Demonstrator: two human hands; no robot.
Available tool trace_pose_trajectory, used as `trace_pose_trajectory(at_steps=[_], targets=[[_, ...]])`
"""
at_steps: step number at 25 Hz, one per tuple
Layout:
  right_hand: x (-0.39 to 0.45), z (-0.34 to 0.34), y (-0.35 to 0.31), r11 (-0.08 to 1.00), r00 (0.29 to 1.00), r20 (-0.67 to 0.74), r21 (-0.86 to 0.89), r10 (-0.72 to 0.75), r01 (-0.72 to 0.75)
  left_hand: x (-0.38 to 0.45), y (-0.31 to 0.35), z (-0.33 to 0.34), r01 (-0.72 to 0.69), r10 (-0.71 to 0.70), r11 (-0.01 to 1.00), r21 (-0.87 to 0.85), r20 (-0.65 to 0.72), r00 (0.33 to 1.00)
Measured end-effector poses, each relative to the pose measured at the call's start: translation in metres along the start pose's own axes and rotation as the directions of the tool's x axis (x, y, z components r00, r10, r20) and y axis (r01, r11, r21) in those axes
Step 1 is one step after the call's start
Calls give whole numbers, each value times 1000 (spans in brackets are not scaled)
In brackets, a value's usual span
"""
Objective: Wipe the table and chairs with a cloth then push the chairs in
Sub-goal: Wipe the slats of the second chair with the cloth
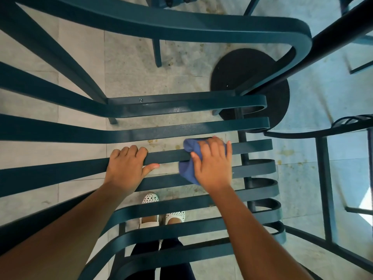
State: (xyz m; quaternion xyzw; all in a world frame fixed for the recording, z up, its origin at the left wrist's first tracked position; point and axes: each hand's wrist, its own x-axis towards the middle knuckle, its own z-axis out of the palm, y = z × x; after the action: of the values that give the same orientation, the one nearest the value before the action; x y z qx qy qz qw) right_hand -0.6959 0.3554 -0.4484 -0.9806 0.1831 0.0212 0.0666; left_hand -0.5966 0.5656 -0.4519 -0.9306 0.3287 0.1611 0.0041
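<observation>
Viewed from above. A dark teal slatted chair [181, 110] fills most of the frame, its flat slats running left to right with looped ends at the right; the grey tiled floor [131, 57] shows through the gaps, stained in places. To the right stands a glass-topped table [314, 178], its pane bluish and see-through, with a dark rim edge crossing the upper right corner. Beneath it sits a round black base [242, 71], partly hidden behind the chair's frame. Legs of a second chair [158, 51] stand at the top of the frame, beyond the nearer one.

Both forearms reach forward over the lower slats. The left hand [127, 166] grips one slat, fingers curled over its far edge, thumb lying along the near side. The right hand [212, 162] presses a blue cloth [190, 156] onto the same slat just to the right, fingers curled over the bunched fabric, thumb on it. The hands are near but apart. Below, white perforated shoes [161, 217] are seen between the slats.
</observation>
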Motion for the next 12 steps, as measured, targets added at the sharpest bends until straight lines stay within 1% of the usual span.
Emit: trace_pose_trajectory(at_steps=[3,6,8,10,11,12], targets=[[4,-6,39,990,989,-45,-20,142,-143,-1,0,0,16,-16,1000,3,12,1000],[6,-9,57,945,942,-82,4,325,-326,-1,1,1,13,-13,1000,-11,-11,1000],[8,-10,60,877,873,-85,61,480,-476,-2,1,3,-3,1,999,-33,-52,999],[8,-11,60,777,774,-84,127,628,-617,-6,3,8,-81,79,997,-21,-79,994],[7,-11,58,737,735,-85,154,673,-658,-9,4,10,-115,114,993,-7,-67,991],[3,-11,55,718,714,-94,179,694,-673,-12,6,12,-128,128,992,2,-45,991]])
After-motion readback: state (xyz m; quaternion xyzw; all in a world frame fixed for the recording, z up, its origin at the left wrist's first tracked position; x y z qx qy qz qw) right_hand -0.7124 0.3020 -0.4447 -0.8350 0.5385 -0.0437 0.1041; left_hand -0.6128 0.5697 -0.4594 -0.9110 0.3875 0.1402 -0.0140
